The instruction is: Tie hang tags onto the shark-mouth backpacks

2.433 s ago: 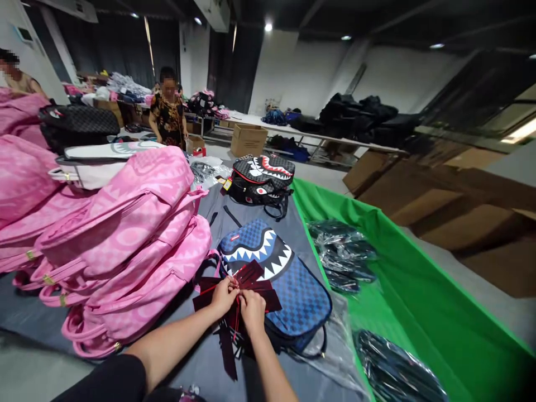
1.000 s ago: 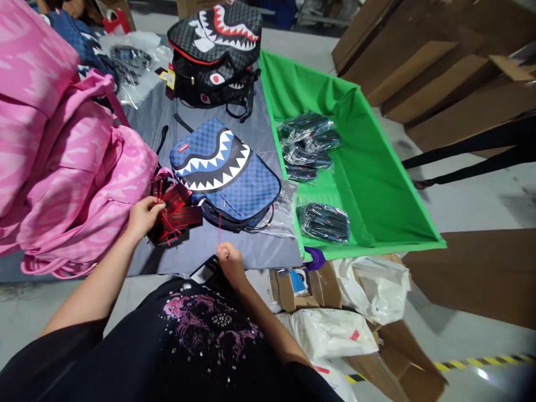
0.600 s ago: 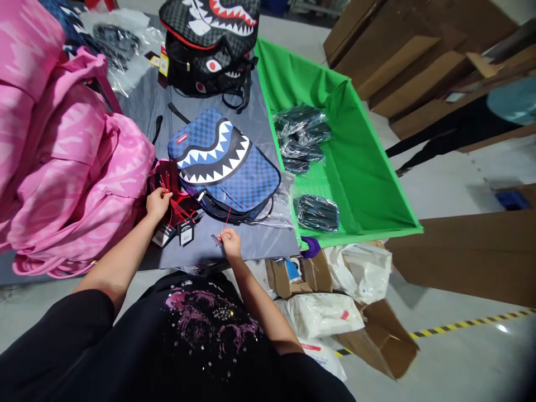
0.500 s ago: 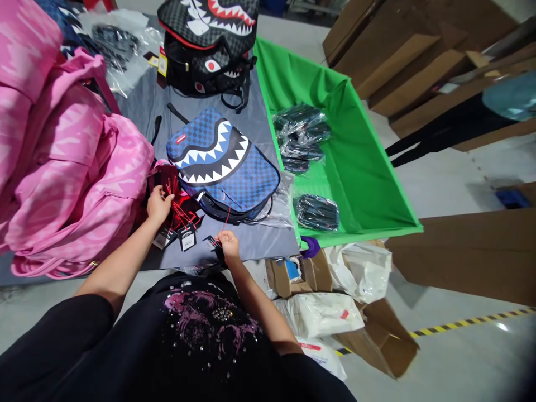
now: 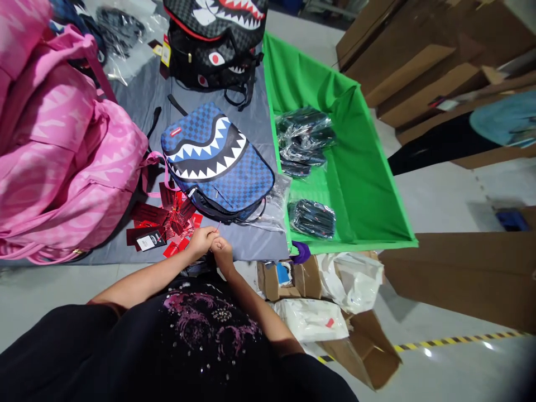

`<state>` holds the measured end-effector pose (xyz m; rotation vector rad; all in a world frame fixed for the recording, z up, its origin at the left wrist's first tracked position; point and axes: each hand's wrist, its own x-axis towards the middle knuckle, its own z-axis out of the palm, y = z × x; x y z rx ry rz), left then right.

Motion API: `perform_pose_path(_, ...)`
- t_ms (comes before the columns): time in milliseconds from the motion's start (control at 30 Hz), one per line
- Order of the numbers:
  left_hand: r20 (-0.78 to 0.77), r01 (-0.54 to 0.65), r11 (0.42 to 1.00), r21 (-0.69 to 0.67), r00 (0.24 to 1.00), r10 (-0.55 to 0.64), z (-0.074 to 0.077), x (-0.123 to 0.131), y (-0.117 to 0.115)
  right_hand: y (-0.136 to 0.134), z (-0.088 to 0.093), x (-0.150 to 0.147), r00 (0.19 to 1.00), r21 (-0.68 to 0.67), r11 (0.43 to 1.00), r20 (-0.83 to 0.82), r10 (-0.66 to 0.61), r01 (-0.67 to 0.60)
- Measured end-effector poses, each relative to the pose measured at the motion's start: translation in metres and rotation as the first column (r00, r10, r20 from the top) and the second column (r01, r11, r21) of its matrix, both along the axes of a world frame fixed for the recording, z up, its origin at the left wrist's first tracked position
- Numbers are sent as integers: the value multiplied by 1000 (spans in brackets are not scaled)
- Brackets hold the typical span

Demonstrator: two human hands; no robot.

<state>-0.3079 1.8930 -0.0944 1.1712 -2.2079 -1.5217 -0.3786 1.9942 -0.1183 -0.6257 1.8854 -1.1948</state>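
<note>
My left hand point(image 5: 202, 240) and my right hand point(image 5: 222, 251) meet at the table's front edge, fingers pinched together. A thin red tag string point(image 5: 218, 225) shows at the fingertips; any tag on it is hidden by my hands. Just beyond them lies a blue checkered backpack point(image 5: 251, 178) with a shark-mouth print, front side up. Left of my hands, red and black hang tags point(image 5: 151, 240) with red strings are spread in a loose heap.
Pink backpacks point(image 5: 104, 151) are piled on the left. A black backpack point(image 5: 209, 56) stands at the back. On the right, a green fabric bin point(image 5: 364, 184) holds several plastic-wrapped dark packs point(image 5: 312, 218). Cartons point(image 5: 372, 357) and white bags point(image 5: 310, 319) lie below; a person point(image 5: 452, 137) stands farther right.
My left hand has left the heap of tags and moved right to meet my right hand. The black tag seen by my right hand is now hidden. The heap lies more spread out.
</note>
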Motion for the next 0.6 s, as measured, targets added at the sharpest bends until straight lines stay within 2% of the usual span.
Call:
perform_pose_path(133,107,-51,998,-27,993,53,-4,0,1,2,3,-39,967,114,989,-225,119,-95)
perform_pose_path(233,203,-19,996,-90,978,37,-10,-1,1,-11,3,-70,869,237,953,-412,275,-189)
perform_pose_path(300,268,3,992,-129,963,32,-14,-5,1,-15,0,-85,803,294,921,-465,373,-258)
perform_pose_path(400,338,35,986,-164,941,23,-19,-13,2,-6,-9,-99,742,305,891,-496,451,-337)
perform_pose_path(467,356,61,984,-166,934,2,-21,-19,3,5,-17,-104,775,238,911,-481,411,-336)
perform_pose_path(600,352,93,986,-142,935,-38,-23,-34,3,14,-32,-112,889,112,964,-372,267,-243)
